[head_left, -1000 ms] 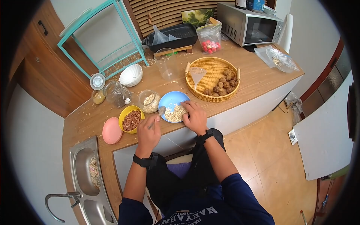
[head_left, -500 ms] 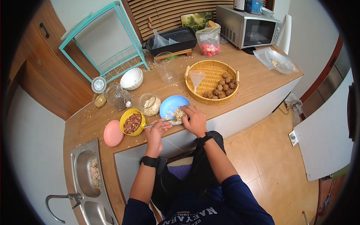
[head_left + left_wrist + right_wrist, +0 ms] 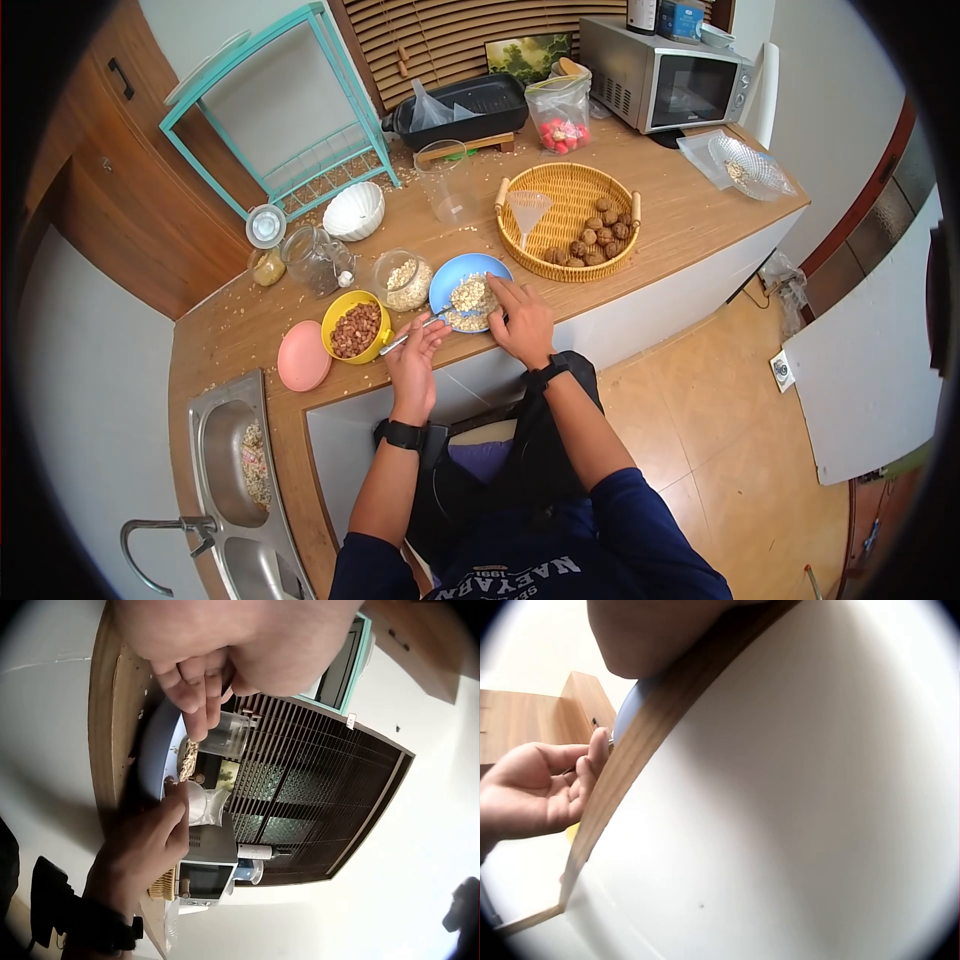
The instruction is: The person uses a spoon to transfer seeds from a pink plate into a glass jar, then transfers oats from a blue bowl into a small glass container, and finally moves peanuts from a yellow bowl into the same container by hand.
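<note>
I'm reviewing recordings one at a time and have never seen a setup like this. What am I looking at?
There is no robot here: a person works with bare hands. The head view comes from a camera worn on the head, looking down; each wrist view comes from a camera on that wrist.

On the wooden counter lie a blue dish of pale flakes, a yellow bowl of brown pieces, a pink dish, a glass jar and a wicker basket with walnuts and a funnel.

The left hand holds a spoon reaching into the blue dish. The right hand is at the dish's edge; whether it grips anything is hidden.
</note>
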